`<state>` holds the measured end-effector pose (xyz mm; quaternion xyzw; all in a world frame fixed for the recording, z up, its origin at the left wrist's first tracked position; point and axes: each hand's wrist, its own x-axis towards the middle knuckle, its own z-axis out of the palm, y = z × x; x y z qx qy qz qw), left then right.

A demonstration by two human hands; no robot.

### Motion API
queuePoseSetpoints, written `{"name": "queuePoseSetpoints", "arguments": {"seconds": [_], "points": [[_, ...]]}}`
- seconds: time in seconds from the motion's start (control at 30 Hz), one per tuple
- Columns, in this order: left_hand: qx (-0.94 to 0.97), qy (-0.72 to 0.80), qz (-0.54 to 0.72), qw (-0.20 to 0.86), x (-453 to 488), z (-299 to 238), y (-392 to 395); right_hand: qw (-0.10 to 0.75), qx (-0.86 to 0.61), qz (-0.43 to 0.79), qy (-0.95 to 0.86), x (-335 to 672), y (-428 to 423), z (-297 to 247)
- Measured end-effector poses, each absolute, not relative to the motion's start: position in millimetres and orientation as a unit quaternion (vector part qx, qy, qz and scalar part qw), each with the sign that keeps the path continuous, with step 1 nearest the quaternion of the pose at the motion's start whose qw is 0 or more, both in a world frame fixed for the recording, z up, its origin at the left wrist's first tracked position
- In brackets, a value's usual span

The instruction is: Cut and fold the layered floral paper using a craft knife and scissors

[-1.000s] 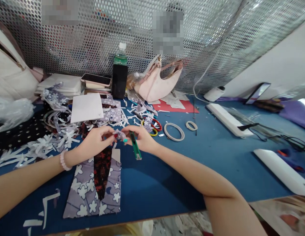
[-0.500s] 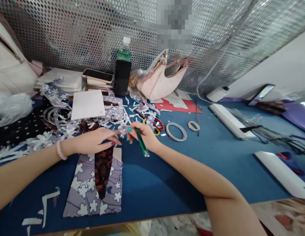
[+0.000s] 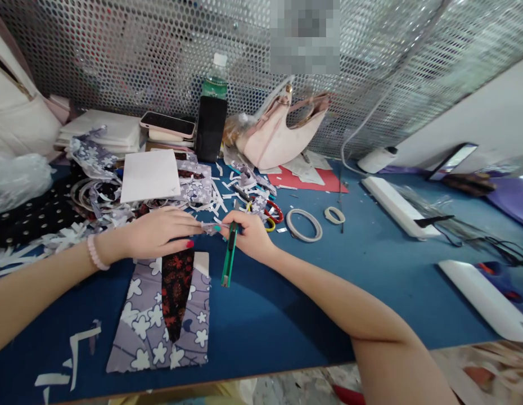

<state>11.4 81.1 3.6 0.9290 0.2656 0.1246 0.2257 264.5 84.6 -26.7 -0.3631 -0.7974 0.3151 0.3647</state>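
My right hand [image 3: 252, 233] holds a green utility knife [image 3: 229, 259], its end pointing down toward the front of the table. Its fingertips also pinch a small lilac floral fabric scrap [image 3: 210, 227]. My left hand [image 3: 158, 232] lies flat with fingers stretched out, their tips close to or touching that scrap; I cannot tell which. Under the left thumb is a tapered black-and-red patterned fabric piece [image 3: 176, 298]. This piece lies on a lilac panel with white flowers [image 3: 137, 326], whose upper end is hidden by the hand.
A white square card [image 3: 150, 175] lies among paper and fabric offcuts behind my left hand. Scissors [image 3: 272, 216] and rolls of tape [image 3: 303, 225] are beyond my right hand. A pink-white handbag [image 3: 278, 140], a phone [image 3: 167, 124] and a bottle [image 3: 216, 81] stand farther back.
My right hand has turned, so the knife now points more straight down and its lower end has swung left. The left hand's fingers have drawn closer together and flatter.
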Motion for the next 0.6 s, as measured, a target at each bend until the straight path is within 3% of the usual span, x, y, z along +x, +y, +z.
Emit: {"name": "queuePoseSetpoints", "arguments": {"seconds": [0.17, 0.33, 0.6], "points": [[0.789, 0.429, 0.209, 0.386, 37, 9, 59, 0.347, -0.303, 0.309, -0.832, 260, 75, -20], [0.733, 0.417, 0.228, 0.486, 43, 4, 57, 0.324, -0.249, 0.277, -0.87, 259, 65, -15], [0.781, 0.423, 0.25, 0.386, 36, -2, 65, 0.365, -0.298, 0.289, -0.833, 260, 66, -20]]}}
